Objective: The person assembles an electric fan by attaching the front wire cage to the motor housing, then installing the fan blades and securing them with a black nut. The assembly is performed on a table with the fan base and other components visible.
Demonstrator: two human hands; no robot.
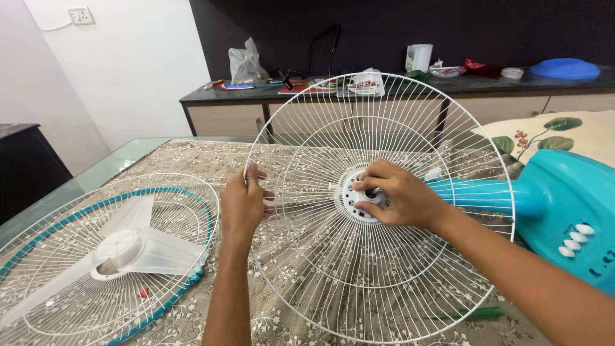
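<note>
Standing upright on the bench [192, 154], the white wire guard [378, 282] faces the person; left hand [242, 205] grips its rim at 9 o'clock, right hand [400, 195] pinches the hub, hands apart.

Both forearms are bare from the lower frame edge to the wrists, with no sleeve, watch, bracelet or glove on either. The left hand [241, 206] and the right hand [400, 195] carry no rings; the fingernails are short and unpainted
</note>
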